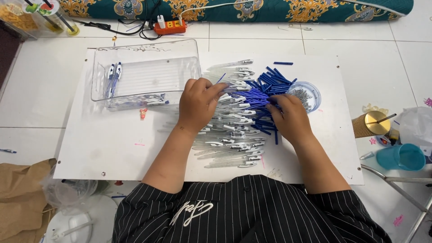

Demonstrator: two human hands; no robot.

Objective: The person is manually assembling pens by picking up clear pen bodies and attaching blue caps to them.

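My left hand (197, 102) rests over a heap of clear pen barrels (229, 139) on a white board (112, 148), its fingers closed on a clear pen barrel (231, 88). My right hand (291, 118) lies on a pile of blue refills (266, 85), fingers curled down into them; what it pinches is hidden. A small round dish of metal springs (307, 94) sits just beyond my right hand. A clear plastic tray (146, 74) with a few finished pens (112, 76) stands to the left of my left hand.
An orange power strip (170, 27) with cables and a patterned teal cushion (234, 9) lie at the far edge. A teal cup (400, 157), a gold-lidded tumbler (371, 123) and a metal frame (405, 189) are at the right. A brown paper bag (22, 198) sits at the lower left.
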